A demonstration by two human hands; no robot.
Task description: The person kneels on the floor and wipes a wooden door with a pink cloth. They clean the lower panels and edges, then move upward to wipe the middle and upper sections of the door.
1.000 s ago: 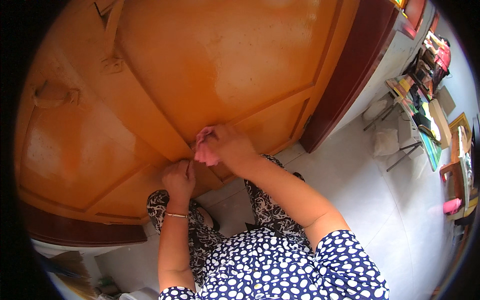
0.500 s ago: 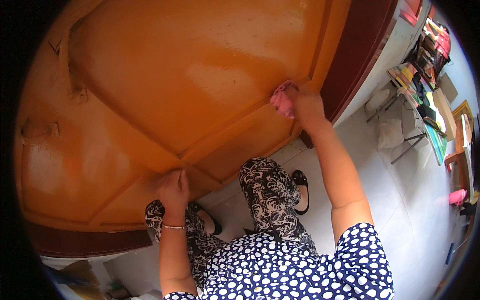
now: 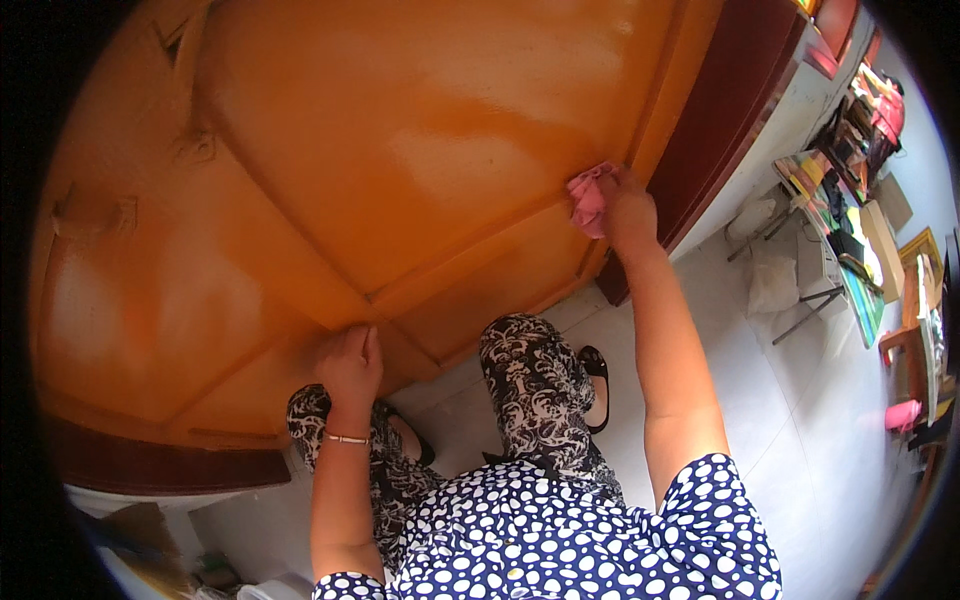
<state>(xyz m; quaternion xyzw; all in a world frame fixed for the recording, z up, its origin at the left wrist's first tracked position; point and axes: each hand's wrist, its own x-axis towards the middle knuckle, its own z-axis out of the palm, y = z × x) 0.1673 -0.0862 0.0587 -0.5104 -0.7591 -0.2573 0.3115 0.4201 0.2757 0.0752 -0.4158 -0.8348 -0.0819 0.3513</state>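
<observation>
A crumpled pink cloth point(image 3: 590, 202) is gripped in my right hand point(image 3: 631, 212). It lies against the orange-brown wooden door point(image 3: 430, 130), on the moulding near the door's right edge. My left hand point(image 3: 350, 365) is curled into a fist low in front of the door, by the crossing of the mouldings and above my left knee. Nothing shows in its fingers, though their inner side is turned away. A thin bracelet point(image 3: 347, 439) circles my left wrist.
A dark red frame point(image 3: 715, 130) borders the door on the right. Metal bolt fittings point(image 3: 95, 212) sit on its left part. Further right stand a cluttered folding table point(image 3: 840, 240) and a white bag point(image 3: 772, 280) on the pale tiled floor point(image 3: 740, 350). My knees are close to the door.
My right hand has slid the pink cloth slightly right along the moulding, toward the frame. My left hand stays in a fist at nearly the same spot. The whole view has shifted a little.
</observation>
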